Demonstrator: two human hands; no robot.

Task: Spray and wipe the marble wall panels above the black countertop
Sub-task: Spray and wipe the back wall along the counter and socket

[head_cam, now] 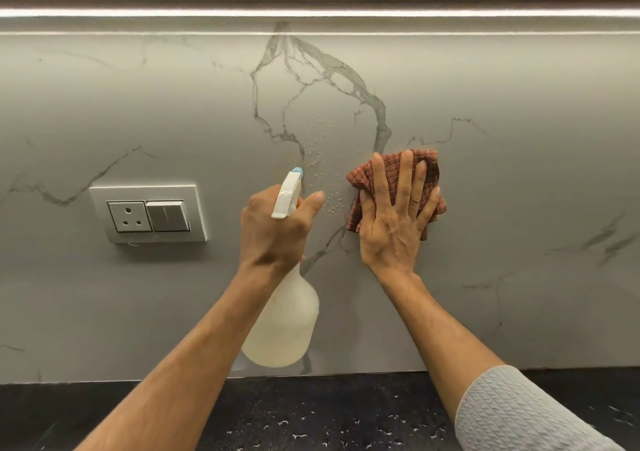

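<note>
The left grip [273,228] is closed around the neck of the spray bottle [282,326], nozzle aimed at the marble wall panel [519,173] at frame centre. The right grip [394,222] lies flat and spread, pressing the rust cloth [367,176] beside the droplets [320,159]. Best to sweep left through them, pressing evenly, above the desk [311,416].

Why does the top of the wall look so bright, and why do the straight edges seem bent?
In the head view, a light strip under the cabinet glares white and washes the upper marble wall, which dims toward the black countertop. The wide-angle lens bows the strip and the countertop edge. The spray droplets, the left hand and the right hand look sharp.
</note>
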